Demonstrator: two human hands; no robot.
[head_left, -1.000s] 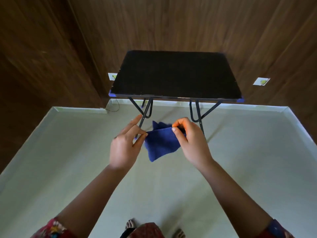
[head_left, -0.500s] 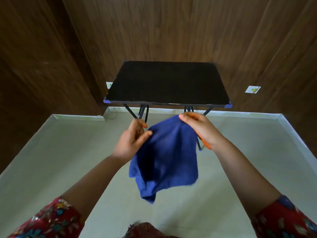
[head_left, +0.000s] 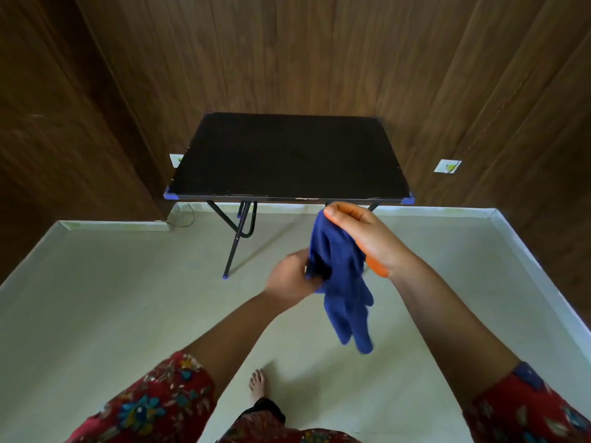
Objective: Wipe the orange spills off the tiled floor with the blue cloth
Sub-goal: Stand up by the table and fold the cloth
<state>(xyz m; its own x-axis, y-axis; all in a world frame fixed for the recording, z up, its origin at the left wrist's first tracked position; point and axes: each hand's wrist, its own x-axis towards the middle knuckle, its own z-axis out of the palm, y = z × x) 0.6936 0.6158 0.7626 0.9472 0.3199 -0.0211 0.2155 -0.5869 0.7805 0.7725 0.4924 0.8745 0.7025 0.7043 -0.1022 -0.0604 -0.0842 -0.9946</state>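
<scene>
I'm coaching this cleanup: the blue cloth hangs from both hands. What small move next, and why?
Probably gather the blue cloth into a wad in the left hand, which grips its side: it dangles loose, pinched by the right hand, above the floor.

Dark wood-panelled walls (head_left: 287,52) close in all round; just past the fingers (head_left: 342,215) stands a black folding desk (head_left: 287,155) on thin legs (head_left: 236,247), pale floor (head_left: 112,298) spreading below them.

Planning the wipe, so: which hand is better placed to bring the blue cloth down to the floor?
Probably the left: the left hand grips the blue cloth around its bunched middle, lower down; the right hand only holds its top end, higher up.
</scene>
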